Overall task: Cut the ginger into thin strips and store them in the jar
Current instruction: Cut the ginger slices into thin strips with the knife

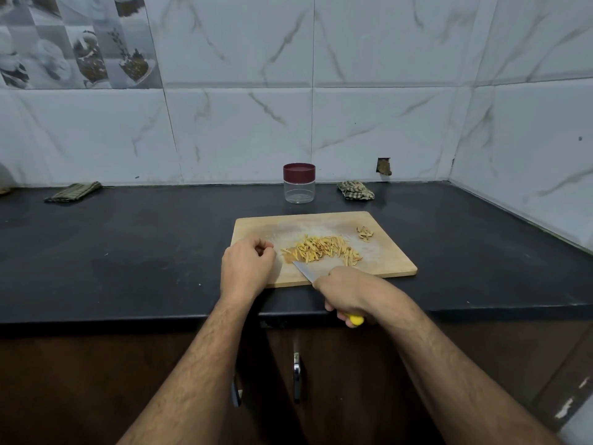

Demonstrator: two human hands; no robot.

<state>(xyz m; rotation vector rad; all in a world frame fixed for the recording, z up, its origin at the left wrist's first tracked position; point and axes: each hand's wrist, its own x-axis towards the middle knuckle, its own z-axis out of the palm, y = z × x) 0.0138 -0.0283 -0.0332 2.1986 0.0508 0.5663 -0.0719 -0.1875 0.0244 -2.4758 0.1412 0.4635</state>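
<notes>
Right hand (345, 292), nearest me, grips yellow-handled knife (327, 285); left hand (247, 266) rests curled, holding nothing, on cutting board (385, 261) at black countertop (128, 252) front edge, beside ginger strips (322, 248).

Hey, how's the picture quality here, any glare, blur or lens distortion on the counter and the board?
Head view: wide-angle bend curves the counter edge and wall tile lines; soft, dim, even light with faint sheen on the dark counter, no hard glare; ginger strips and cutting board fairly sharp, forearms at the frame's bottom softer.
</notes>
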